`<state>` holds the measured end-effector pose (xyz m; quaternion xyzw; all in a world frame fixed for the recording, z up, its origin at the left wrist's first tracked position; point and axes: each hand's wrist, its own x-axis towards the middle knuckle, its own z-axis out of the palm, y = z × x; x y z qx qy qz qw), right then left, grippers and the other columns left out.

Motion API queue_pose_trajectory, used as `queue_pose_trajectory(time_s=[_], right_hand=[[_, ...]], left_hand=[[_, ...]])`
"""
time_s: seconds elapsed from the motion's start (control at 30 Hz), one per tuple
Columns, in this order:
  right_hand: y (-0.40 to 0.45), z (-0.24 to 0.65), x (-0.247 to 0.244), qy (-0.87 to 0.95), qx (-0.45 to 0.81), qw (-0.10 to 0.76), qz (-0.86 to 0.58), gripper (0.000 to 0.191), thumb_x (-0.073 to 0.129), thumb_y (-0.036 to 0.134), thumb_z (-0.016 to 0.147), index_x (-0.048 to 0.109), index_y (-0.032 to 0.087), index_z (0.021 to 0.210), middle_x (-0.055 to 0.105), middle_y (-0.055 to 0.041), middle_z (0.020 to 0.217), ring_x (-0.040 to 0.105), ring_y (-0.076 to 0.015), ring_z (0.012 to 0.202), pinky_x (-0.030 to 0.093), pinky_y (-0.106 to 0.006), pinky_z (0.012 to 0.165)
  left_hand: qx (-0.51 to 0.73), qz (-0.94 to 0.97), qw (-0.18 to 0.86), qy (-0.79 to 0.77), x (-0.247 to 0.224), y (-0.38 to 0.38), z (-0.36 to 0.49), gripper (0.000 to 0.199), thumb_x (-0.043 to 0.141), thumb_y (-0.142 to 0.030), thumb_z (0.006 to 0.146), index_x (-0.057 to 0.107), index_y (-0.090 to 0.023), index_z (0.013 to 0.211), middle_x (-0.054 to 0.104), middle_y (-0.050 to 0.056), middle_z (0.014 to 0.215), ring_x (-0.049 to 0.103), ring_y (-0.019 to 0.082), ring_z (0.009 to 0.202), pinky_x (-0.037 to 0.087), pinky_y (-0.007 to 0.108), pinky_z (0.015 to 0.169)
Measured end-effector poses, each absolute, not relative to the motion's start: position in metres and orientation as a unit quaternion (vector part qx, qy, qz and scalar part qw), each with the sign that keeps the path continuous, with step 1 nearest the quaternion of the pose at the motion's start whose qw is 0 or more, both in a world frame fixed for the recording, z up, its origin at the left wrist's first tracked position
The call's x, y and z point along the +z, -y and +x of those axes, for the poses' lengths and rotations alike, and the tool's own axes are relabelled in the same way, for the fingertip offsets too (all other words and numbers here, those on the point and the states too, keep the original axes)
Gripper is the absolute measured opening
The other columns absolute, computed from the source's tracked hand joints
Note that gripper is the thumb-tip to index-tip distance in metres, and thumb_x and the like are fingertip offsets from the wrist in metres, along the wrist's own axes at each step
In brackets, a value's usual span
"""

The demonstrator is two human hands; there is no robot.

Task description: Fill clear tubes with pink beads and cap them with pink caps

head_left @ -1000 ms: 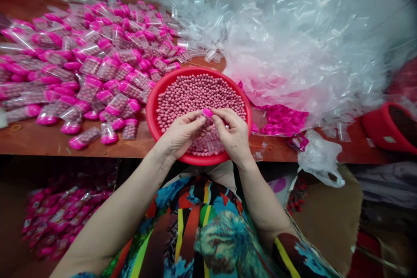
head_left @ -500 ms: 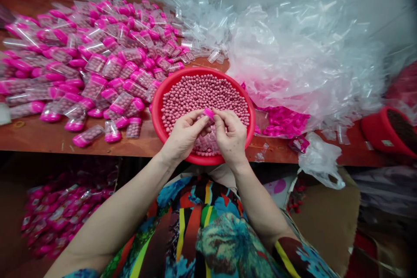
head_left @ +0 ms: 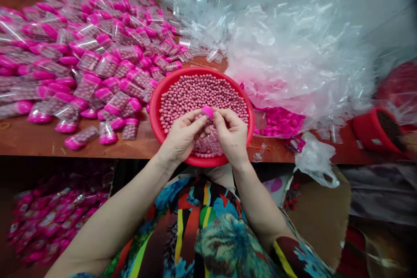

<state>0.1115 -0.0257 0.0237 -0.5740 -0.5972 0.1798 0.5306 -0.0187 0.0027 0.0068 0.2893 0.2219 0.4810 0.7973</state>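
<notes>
Small pink-capped container [head_left: 207, 117] is pinched between both hands over the red bowl [head_left: 156, 115].

Nearest, left hand [head_left: 182, 135] and right hand [head_left: 232, 135] are held together above the bowl's near half; fingers of both are closed on the container, its pink cap [head_left: 207, 111] uppermost, clear body partly hidden between the palms. Bowl is set at the near edge of the wooden table [head_left: 32, 139] and filled with pink beads [head_left: 202, 91]. Filled pink-capped packets [head_left: 91, 65] are piled to the left. Clear plastic sheeting [head_left: 299, 56] is heaped far right, loose pink caps [head_left: 280, 122] under it.
</notes>
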Motion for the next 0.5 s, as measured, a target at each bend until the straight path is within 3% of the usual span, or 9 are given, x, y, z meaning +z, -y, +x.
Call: queue_pose_trajectory(time_s=[0.3,0.4,0.5], right_hand=[[0.032,0.116,0.014,0.731,-0.002,0.444,-0.518,0.028,0.048,0.021,0.105,0.072,0.019,0.119,0.076,-0.0117,0.108,0.071,-0.0231,0.104,0.061,-0.044,0.095],[0.036,0.120,0.014,0.733,-0.002,0.450,-0.509,0.031,0.045,0.022,0.106,0.071,0.017,0.122,0.075,-0.0132,0.110,0.070,-0.0229,0.106,0.061,-0.044,0.095],[0.034,0.130,0.024,0.733,0.060,0.458,-0.500,0.033,0.044,0.036,0.109,0.074,0.021,0.114,0.075,-0.0091,0.104,0.070,-0.0212,0.099,0.061,-0.040,0.090]], left_hand=[[0.472,0.288,0.798,-0.240,0.006,-0.001,-0.018,0.030,0.089,-0.034,0.074,0.074,-0.012,0.088,0.063,0.001,0.074,0.056,0.008,0.063,0.044,0.018,0.057],[0.473,0.295,0.790,-0.255,0.005,-0.001,-0.017,0.031,0.088,-0.036,0.075,0.073,-0.012,0.087,0.060,0.000,0.071,0.053,0.007,0.061,0.041,0.017,0.054],[0.458,0.329,0.783,-0.261,0.006,0.001,-0.017,0.032,0.087,-0.038,0.076,0.074,-0.013,0.092,0.060,-0.001,0.070,0.052,0.007,0.060,0.040,0.018,0.054]])
